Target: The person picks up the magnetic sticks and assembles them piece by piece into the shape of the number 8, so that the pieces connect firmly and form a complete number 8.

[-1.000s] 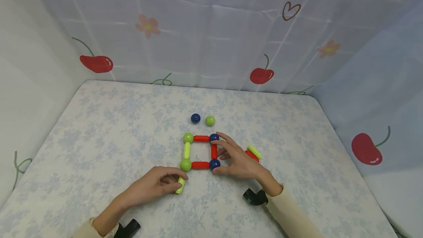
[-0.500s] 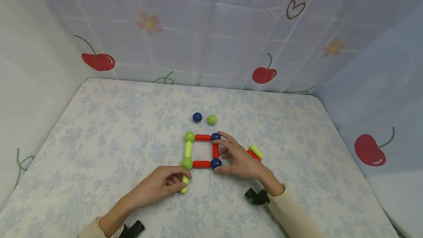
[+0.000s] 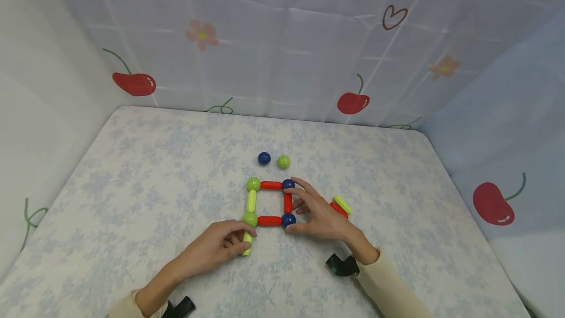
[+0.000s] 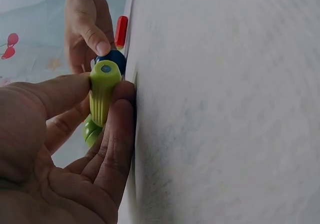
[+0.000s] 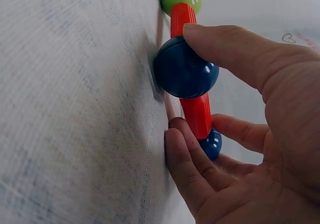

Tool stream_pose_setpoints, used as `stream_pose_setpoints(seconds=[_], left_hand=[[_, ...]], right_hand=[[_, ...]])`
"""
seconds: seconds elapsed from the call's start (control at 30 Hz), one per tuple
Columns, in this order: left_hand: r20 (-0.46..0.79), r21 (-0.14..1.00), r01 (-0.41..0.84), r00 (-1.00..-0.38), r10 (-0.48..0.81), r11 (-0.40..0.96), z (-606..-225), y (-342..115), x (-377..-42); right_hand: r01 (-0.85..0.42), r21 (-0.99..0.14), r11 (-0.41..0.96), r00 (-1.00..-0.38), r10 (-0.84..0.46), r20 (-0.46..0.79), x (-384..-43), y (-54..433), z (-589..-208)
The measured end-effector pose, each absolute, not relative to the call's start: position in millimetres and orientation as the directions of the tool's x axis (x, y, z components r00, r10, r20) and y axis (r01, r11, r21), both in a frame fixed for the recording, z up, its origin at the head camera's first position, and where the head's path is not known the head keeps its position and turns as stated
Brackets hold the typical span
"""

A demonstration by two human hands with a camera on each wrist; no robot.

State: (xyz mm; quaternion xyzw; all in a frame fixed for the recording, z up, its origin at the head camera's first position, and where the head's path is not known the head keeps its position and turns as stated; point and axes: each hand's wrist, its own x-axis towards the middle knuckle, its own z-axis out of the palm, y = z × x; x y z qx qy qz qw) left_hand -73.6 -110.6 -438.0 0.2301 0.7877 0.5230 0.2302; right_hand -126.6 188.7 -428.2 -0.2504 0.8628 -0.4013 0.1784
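Observation:
Red and yellow-green magnetic rods joined by balls form a square on the table. My left hand (image 3: 222,244) pinches a loose yellow-green rod (image 4: 104,92) between thumb and fingers. That rod's far end meets the near-left green ball (image 3: 249,218), in line with the left-side rod (image 3: 251,201). My right hand (image 3: 320,212) holds the square's right side, its thumb on the near blue ball (image 5: 186,67) and its fingertips by the far blue ball (image 5: 212,144). Between those balls runs a red rod (image 5: 198,115), with fingers on both sides of it.
Beyond the square lie a loose blue ball (image 3: 264,158) and a loose green ball (image 3: 283,162). A yellow-green rod (image 3: 342,204) and a red rod (image 3: 339,209) lie side by side, right of my right hand. A printed curtain (image 3: 273,53) hangs behind the table.
My left hand has shifted slightly right and turned its rod from slanting to nearly in line with the square's left side. The right hand keeps its hold.

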Motion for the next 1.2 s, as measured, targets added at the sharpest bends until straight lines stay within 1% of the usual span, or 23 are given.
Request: stream_pose_setpoints(seconds=[0.1, 0.17, 0.4, 0.53, 0.67, 0.8, 0.97, 1.1, 1.2], left_hand=[[-0.117, 0.93, 0.125, -0.79, 0.601, 0.346, -438.2, -110.0, -73.8], [-0.127, 0.934, 0.113, -0.782, 0.611, 0.339, -438.4, -111.2, -74.3], [-0.169, 0.969, 0.007, -0.707, 0.687, 0.245, -440.2, -120.8, -79.8], [-0.175, 0.977, -0.033, -0.676, 0.716, 0.209, -441.9, -123.0, -82.3], [-0.185, 0.978, -0.053, -0.66, 0.728, 0.2, -442.9, -124.1, -84.1], [-0.18, 0.979, -0.051, -0.66, 0.729, 0.196, -443.4, -125.4, -85.9], [-0.167, 0.982, -0.048, -0.663, 0.73, 0.181, -444.9, -126.5, -86.8], [-0.166, 0.984, -0.063, -0.659, 0.734, 0.165, -446.1, -125.7, -86.2], [-0.168, 0.984, -0.073, -0.658, 0.734, 0.16, -446.4, -124.6, -85.3]], right_hand=[[-0.289, -0.783, 0.551, -0.812, -0.574, -0.104, -126.0, 188.5, -428.4], [-0.291, -0.781, 0.552, -0.812, -0.574, -0.103, -125.8, 188.4, -428.0], [-0.313, -0.774, 0.55, -0.808, -0.582, -0.087, -125.3, 187.6, -425.6], [-0.323, -0.764, 0.559, -0.832, -0.552, -0.051, -127.5, 187.7, -421.4], [-0.35, -0.717, 0.603, -0.866, -0.501, 0.001, -133.1, 187.6, -415.4], [-0.383, -0.668, 0.638, -0.88, -0.472, 0.053, -146.2, 183.3, -404.8], [-0.398, -0.638, 0.659, -0.888, -0.451, 0.089, -171.5, 173.1, -398.5], [-0.377, -0.587, 0.717, -0.901, -0.431, 0.051, -189.5, 165.7, -401.8], [-0.379, -0.531, 0.758, -0.894, -0.448, -0.001, -198.2, 160.6, -406.1]])
